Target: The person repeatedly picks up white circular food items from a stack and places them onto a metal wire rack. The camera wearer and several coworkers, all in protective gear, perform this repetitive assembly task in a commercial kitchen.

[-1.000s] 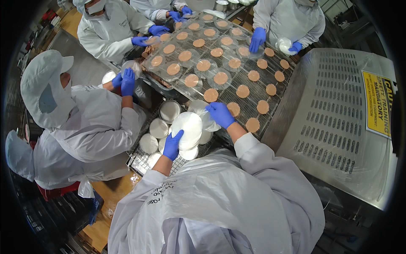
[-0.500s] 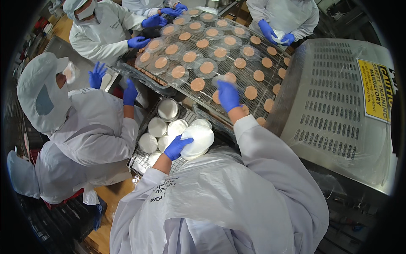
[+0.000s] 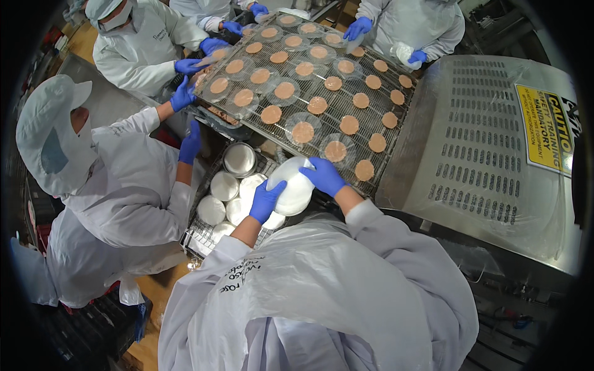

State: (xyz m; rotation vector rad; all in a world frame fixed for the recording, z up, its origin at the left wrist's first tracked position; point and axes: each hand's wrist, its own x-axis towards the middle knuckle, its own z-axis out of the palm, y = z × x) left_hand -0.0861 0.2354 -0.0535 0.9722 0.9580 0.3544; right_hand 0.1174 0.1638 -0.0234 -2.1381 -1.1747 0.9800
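A stack of thin, round white sheets (image 3: 293, 196) is held in front of me, over a wire basket. My left hand (image 3: 267, 201) grips its left side, thumb on top. At the stack's upper right edge my right hand (image 3: 324, 176) is closed, fingertips pinching the edge; whether it has one sheet or several is hidden. Just beyond, on the wire mesh conveyor (image 3: 291, 157), lie flat round pink patties (image 3: 364, 170) in rows. Many have a clear round sheet (image 3: 318, 127) over them; others are bare.
Several stacks of white round sheets (image 3: 211, 210) fill the wire basket (image 3: 201, 238) at my left. A slotted metal machine cover (image 3: 476, 142) stands on the right. Co-workers in white stand left (image 3: 130, 179), far left (image 3: 142, 43) and far right (image 3: 417, 28), some with gloved hands at the conveyor.
My right hand has come back from over the patties to the stack. More near patties carry clear sheets. The left co-worker's hand has reached to the conveyor's edge; the far-right co-worker's hand reaches over it.
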